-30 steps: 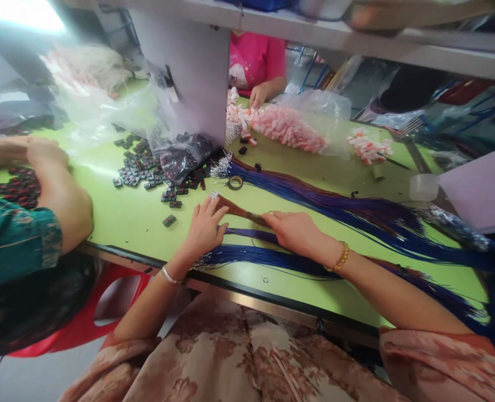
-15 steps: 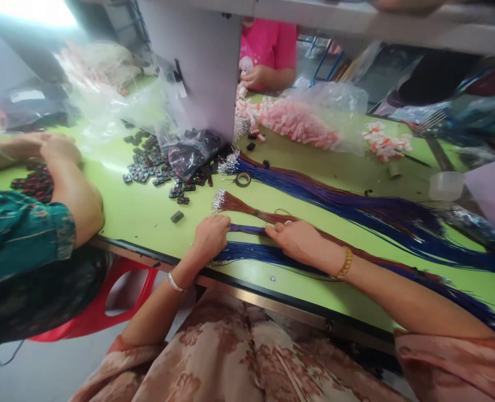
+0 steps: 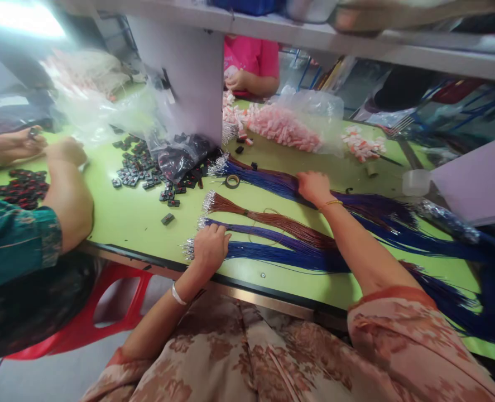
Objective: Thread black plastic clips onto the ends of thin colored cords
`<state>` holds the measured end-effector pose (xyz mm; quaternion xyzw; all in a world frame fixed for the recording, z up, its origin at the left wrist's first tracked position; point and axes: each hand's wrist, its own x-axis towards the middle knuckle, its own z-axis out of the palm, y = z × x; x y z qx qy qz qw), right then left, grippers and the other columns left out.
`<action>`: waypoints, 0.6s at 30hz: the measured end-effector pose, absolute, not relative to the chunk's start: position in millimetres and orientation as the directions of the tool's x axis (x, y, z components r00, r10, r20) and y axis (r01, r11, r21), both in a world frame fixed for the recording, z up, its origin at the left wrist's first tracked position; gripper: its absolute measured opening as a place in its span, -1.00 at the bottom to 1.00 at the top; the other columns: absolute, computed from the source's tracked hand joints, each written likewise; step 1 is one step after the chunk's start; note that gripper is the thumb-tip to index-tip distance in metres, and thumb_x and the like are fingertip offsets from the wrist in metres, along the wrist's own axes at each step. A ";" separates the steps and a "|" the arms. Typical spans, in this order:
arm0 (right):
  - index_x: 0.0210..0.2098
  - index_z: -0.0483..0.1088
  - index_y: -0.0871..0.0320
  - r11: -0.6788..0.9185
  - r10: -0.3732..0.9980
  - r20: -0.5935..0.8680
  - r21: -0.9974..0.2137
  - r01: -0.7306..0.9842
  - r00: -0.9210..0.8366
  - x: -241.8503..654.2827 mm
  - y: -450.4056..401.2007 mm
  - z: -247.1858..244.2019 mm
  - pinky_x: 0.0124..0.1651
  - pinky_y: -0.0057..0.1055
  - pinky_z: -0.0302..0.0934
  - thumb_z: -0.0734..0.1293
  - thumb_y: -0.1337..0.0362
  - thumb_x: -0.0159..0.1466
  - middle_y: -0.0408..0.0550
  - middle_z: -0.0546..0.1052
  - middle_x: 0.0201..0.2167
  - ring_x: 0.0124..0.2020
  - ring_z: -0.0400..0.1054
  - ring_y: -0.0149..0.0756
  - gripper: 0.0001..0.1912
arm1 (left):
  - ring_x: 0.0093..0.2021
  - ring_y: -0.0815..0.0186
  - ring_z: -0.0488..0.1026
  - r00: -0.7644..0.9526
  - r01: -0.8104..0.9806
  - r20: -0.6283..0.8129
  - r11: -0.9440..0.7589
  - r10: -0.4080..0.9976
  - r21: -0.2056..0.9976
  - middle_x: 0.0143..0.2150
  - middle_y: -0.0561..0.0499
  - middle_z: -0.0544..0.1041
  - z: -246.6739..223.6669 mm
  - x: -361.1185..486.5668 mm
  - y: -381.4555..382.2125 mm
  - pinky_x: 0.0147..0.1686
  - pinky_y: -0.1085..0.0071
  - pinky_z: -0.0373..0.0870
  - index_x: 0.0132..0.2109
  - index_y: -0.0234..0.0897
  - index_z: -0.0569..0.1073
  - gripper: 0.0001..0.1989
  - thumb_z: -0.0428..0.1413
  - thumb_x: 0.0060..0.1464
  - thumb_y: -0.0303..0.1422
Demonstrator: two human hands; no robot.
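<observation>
My left hand (image 3: 210,247), fingers curled, is closed over the near blue wire bundle (image 3: 268,254) by the table's front edge. Its silvery terminal ends (image 3: 188,248) stick out to the left. Just beyond this lies a purple wire bundle (image 3: 268,231), and past it a brown wire bundle (image 3: 276,220) with a dark band round it. Farther back, my right hand (image 3: 315,188) is closed on a long bundle of blue, purple and brown wires (image 3: 264,178). The undersides of both hands are hidden.
A tape roll (image 3: 232,181) sits between the bundles. Black connectors (image 3: 134,167) lie in a heap at left, beside a post (image 3: 184,84). Pink-white pieces (image 3: 280,125) are piled behind. Co-workers' hands (image 3: 65,152) work at left, and another person (image 3: 251,67) sits opposite.
My right hand has left the near purple bundle and moved away from me to the far wire bundle. My left hand stays near the terminal ends. The whole view has shifted slightly.
</observation>
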<state>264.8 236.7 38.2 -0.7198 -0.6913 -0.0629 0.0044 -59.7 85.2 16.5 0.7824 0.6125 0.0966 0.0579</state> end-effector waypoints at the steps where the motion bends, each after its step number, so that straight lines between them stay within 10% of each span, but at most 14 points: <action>1: 0.03 0.44 0.24 -0.043 0.994 0.102 0.088 0.995 0.034 260.5 236.7 38.5 -0.02 -0.12 0.05 0.14 0.33 0.31 0.28 0.47 -0.08 -0.04 0.29 0.00 -0.61 | -0.21 0.10 0.43 0.209 0.948 0.074 -0.220 0.975 0.229 -0.26 -0.17 0.50 14.6 -59.3 85.6 -0.23 0.23 0.26 -0.24 -0.29 0.48 -0.78 0.00 0.22 -0.27; 8: -0.13 0.47 0.20 0.466 0.874 -0.005 -0.275 0.841 -0.486 147.8 160.1 54.4 -0.13 -0.33 0.11 0.14 0.04 0.37 0.09 0.51 -0.19 -0.22 0.32 -0.22 -0.59 | -0.30 0.19 0.45 0.118 0.952 0.073 -0.134 0.990 0.275 -0.27 -0.12 0.52 8.5 -58.3 87.8 -0.34 0.32 0.26 -0.24 -0.27 0.48 -0.79 0.01 0.21 -0.27; 14: -0.12 0.39 0.31 0.543 0.834 -0.084 -0.049 0.838 -0.545 97.0 122.4 34.7 -0.05 -0.24 0.13 0.21 0.16 0.34 0.24 0.46 -0.12 -0.07 0.32 -0.05 -0.68 | -0.20 0.09 0.45 0.128 0.948 0.092 -0.149 0.988 0.282 -0.24 -0.17 0.53 16.1 -56.0 86.6 -0.20 0.22 0.31 -0.21 -0.30 0.51 -0.76 0.02 0.20 -0.25; 18: -0.09 0.33 0.30 0.488 0.866 -0.058 -0.124 0.864 -0.497 106.6 131.3 26.8 -0.12 -0.29 0.13 0.11 0.22 0.39 0.21 0.51 -0.17 -0.15 0.37 -0.11 -0.71 | -0.10 0.06 0.45 0.138 0.913 0.173 -0.193 0.975 0.359 -0.17 -0.19 0.54 15.3 -52.5 87.9 -0.08 0.15 0.33 -0.14 -0.34 0.50 -0.78 0.02 0.19 -0.33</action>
